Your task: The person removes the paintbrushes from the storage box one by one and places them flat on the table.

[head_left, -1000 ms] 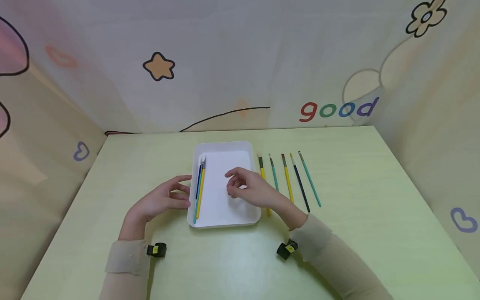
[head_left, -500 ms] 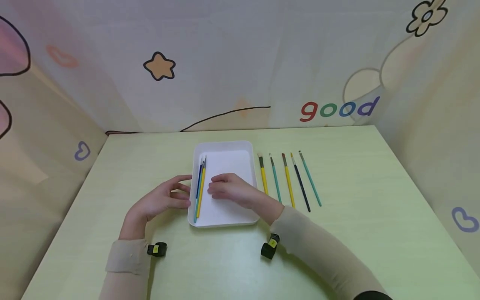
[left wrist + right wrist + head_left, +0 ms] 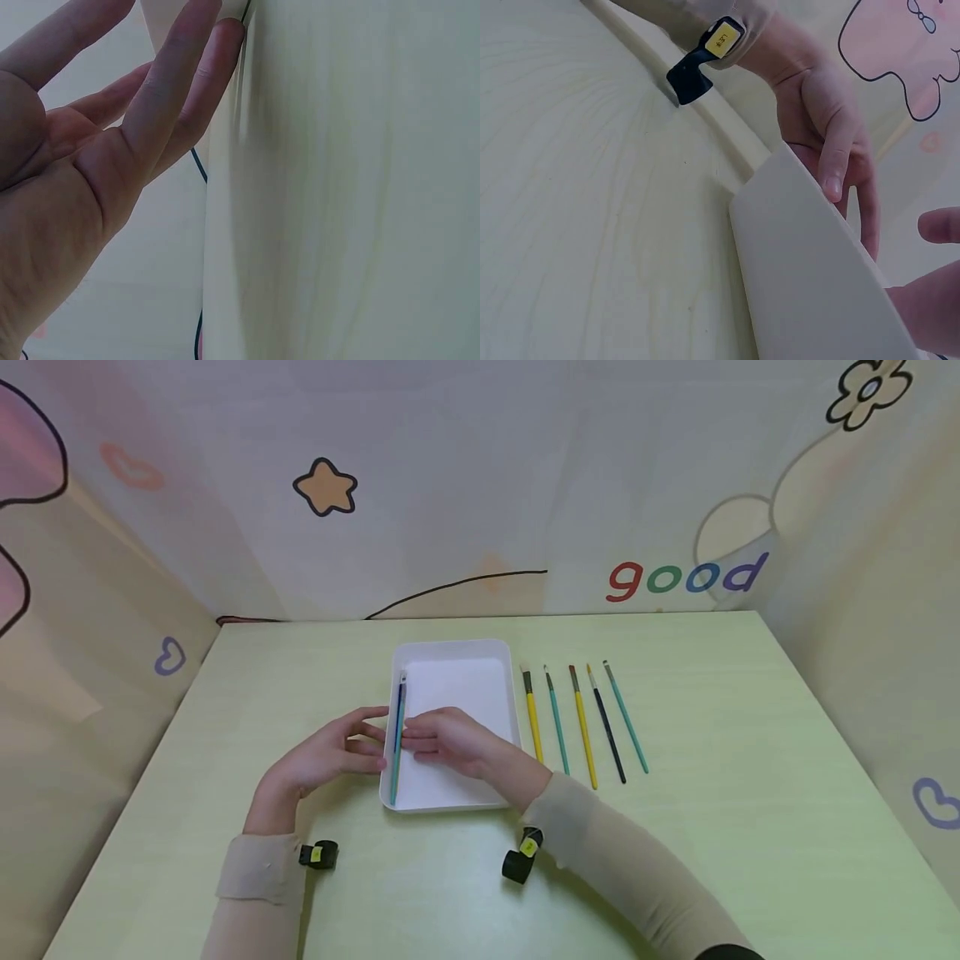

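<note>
Head view shows a shallow white tray, smooth and rectangular with rounded corners, sitting on a pale yellow-green bench whose faint wood grain shows in the right wrist view. Seven slim, straight paintbrushes can be counted. Two lie inside the tray along its left wall, close against each other: a dark blue brush and a teal brush. Five more form a slightly slanted row on the bench, right of the tray and apart from one another: two yellow brushes, two teal-handled brushes and one navy brush. The row's leftmost handle runs partly behind the right wrist.

The left hand has a loose grip, fingers spread and reaching to the tray's outer left wall, thumb against it, holding nothing. The right hand is over the tray, its grip slack with fingers stretched leftward; their tips come right beside the teal brush, and whether they touch is unclear. Two beige fabric sleeves each carry one black block with a yellow label. Behind hangs softly creased cloth, printed with one orange star.
</note>
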Tool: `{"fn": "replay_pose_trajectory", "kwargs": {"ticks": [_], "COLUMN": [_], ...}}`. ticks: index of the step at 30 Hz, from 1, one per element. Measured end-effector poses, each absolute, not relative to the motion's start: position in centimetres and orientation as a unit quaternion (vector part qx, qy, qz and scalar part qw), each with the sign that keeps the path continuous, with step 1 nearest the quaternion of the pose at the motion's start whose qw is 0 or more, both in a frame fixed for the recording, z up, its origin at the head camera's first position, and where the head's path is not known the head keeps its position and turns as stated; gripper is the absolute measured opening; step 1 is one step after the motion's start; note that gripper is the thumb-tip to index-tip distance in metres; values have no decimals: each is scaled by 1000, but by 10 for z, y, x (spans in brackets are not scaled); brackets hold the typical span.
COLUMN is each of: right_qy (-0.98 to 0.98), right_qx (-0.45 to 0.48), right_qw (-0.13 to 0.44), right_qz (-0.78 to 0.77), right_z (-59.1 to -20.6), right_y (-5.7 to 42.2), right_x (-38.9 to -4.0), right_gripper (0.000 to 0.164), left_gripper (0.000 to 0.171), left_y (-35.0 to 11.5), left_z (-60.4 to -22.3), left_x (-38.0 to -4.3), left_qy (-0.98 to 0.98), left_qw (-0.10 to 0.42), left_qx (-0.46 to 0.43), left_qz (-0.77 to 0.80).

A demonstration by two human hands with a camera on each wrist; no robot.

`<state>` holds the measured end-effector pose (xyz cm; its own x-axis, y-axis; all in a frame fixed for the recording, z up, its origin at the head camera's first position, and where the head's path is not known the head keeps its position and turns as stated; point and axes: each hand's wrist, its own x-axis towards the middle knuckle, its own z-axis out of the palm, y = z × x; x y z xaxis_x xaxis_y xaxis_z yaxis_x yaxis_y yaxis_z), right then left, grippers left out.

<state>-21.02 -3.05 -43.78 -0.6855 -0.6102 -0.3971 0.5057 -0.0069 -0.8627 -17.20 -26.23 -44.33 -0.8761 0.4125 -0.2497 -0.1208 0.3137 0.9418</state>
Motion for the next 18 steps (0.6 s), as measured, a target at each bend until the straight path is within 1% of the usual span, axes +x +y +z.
{"fn": "replay_pose_trajectory", "kwargs": {"ticks": [4, 9, 15, 18], "right_qy": [588, 584, 600, 616], "right_qx": [-39, -34, -46, -60], "right_qw": [381, 380, 373, 366], "right_qz": [-713, -717, -706, -695], "right_z": [-440, -445, -451, -453], "right_y": [-32, -34, -36, -37], "right_x": [-210, -213, -213, -212], "right_gripper": [42, 39, 46, 45], "left_gripper": [83, 82, 82, 82], "left_y": [-262, -262, -263, -263], "left_z": [-445, -445, -446, -447], "left_x": [-173, -173, -173, -174], "left_qy": [776, 778, 779, 779], "left_qw": [231, 231, 232, 232], "left_qx": [93, 88, 89, 90], "left_qz": [579, 578, 576, 576]}}
